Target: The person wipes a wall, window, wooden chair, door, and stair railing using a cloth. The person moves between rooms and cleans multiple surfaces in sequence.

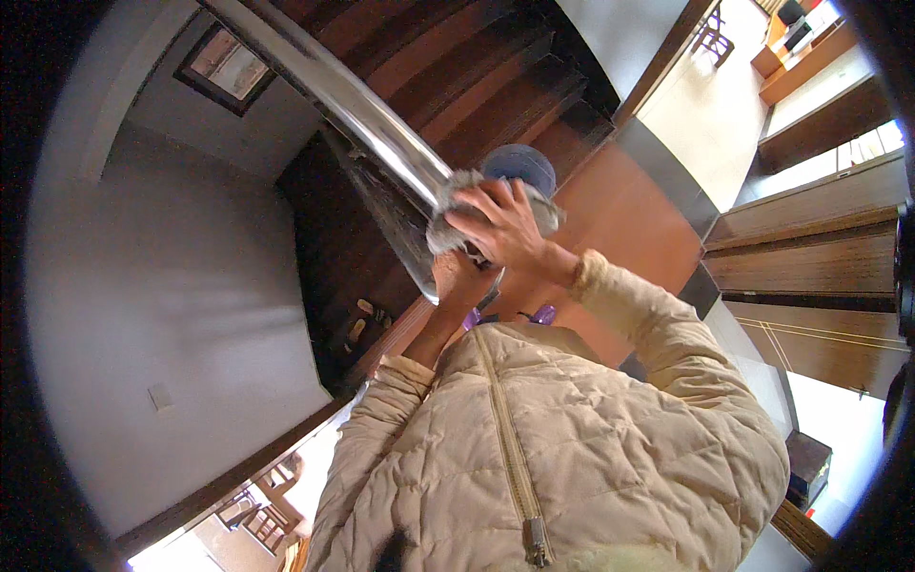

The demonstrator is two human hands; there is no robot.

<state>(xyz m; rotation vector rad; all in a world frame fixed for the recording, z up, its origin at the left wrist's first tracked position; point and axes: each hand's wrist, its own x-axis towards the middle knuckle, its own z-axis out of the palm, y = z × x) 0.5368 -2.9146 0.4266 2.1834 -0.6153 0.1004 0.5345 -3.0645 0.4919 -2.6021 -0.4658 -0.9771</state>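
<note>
A grey, fuzzy cloth point(444, 230) lies bunched at the lower end of a shiny metal handrail point(386, 118). On top of it rests my right hand point(497, 222), fingers spread and pressing the cloth down. My left hand point(457, 275) is just below, at the near side of the cloth; its fingers are hidden beneath the cloth and the right hand, so its grip does not show. Right behind the cloth is a round, dark blue object point(520, 166), partly covered, whose kind I cannot tell.
Dark brown stairs point(457, 71) rise beyond the rail. Reddish-brown floor point(629, 229) lies to the right, and purple footwear point(543, 314) shows below my hands. Slippers point(357, 329) lie in the dark area left of the rail. A grey wall point(214, 286) stands at the left.
</note>
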